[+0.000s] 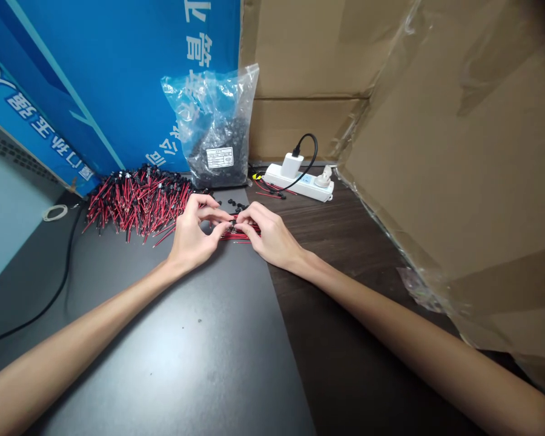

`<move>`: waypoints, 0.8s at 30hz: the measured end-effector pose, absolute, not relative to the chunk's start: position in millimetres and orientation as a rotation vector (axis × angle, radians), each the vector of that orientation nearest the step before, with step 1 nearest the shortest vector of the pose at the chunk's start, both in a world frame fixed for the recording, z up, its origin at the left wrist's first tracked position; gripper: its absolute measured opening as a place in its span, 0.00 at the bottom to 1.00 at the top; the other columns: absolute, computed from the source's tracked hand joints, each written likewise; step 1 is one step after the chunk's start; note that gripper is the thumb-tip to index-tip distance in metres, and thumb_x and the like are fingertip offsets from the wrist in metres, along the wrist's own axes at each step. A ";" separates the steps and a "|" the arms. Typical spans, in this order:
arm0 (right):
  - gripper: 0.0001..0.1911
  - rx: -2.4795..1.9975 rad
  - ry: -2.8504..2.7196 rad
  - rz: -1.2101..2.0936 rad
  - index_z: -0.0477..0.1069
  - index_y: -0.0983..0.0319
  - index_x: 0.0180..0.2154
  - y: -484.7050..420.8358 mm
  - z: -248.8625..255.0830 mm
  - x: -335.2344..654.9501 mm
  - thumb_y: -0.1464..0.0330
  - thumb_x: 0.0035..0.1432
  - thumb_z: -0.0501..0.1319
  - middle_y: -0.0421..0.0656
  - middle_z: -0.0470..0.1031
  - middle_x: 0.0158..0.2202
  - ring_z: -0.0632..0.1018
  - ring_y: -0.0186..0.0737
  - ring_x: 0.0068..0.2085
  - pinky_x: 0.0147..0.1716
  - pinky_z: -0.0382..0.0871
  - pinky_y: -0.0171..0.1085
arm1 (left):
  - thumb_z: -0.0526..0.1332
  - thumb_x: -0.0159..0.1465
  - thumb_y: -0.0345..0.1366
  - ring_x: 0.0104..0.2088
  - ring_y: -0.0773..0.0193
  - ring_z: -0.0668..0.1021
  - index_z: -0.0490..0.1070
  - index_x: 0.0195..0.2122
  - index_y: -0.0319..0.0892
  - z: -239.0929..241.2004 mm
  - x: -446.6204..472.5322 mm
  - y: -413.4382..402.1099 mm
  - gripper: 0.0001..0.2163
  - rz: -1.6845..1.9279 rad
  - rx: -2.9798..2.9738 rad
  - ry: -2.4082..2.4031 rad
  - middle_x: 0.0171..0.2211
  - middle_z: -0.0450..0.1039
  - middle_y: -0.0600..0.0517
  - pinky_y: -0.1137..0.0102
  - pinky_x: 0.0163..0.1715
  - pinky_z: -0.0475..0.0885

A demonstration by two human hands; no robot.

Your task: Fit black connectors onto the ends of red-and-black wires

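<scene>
Red wires (236, 237), thin and presumably flexible, lie before the bag (218, 136). Just beyond their near edge, also before the bag, the left hand (194, 235) and right hand (272, 236) pinch a small black connector (233, 223) at their fingertips: probably light, stiff, easily dropped, best gripped by its sides. Left of the bag: a wire pile (138, 203).

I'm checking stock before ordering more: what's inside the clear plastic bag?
The clear plastic bag holds a mass of small black pieces in its lower part. The white label covers some pieces, and whatever lies deeper is hidden behind the front ones.
</scene>
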State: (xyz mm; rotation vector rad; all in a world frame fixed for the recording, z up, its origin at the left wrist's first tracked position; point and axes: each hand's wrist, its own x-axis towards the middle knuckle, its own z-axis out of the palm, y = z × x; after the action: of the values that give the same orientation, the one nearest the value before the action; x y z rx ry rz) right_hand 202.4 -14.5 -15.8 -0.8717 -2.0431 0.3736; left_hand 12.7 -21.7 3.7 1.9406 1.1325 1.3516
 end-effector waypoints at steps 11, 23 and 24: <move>0.05 -0.979 -2.018 0.306 0.68 0.60 0.37 -17.9 -11.7 201.4 0.71 0.68 0.57 0.46 0.73 0.37 0.74 0.43 0.38 0.39 0.68 0.41 | 0.68 0.60 0.29 0.36 0.62 0.84 0.63 0.41 0.44 6.5 14.1 -22.7 0.14 1.481 1.949 1.127 0.35 0.81 0.51 0.64 0.40 0.79; 0.04 -0.952 -1.963 0.310 0.67 0.60 0.38 -19.2 -10.1 202.3 0.71 0.69 0.55 0.46 0.72 0.38 0.75 0.42 0.39 0.40 0.69 0.41 | 0.65 0.62 0.31 0.36 0.64 0.82 0.73 0.44 0.42 2.1 9.3 -17.5 0.09 1.373 2.068 1.111 0.37 0.80 0.50 0.67 0.39 0.80; 0.04 -0.941 -1.960 0.313 0.67 0.60 0.38 -19.0 -10.3 202.2 0.71 0.69 0.55 0.46 0.71 0.38 0.75 0.42 0.39 0.40 0.69 0.41 | 0.65 0.62 0.31 0.36 0.64 0.83 0.72 0.44 0.42 1.5 9.4 -17.0 0.10 1.381 2.027 1.113 0.37 0.80 0.50 0.66 0.40 0.81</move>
State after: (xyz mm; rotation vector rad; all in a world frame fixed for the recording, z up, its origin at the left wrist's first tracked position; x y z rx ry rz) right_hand 202.2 -19.0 -10.3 -0.9409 -1.9604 0.3129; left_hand 9.4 -17.0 1.5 2.0274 1.1127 1.3813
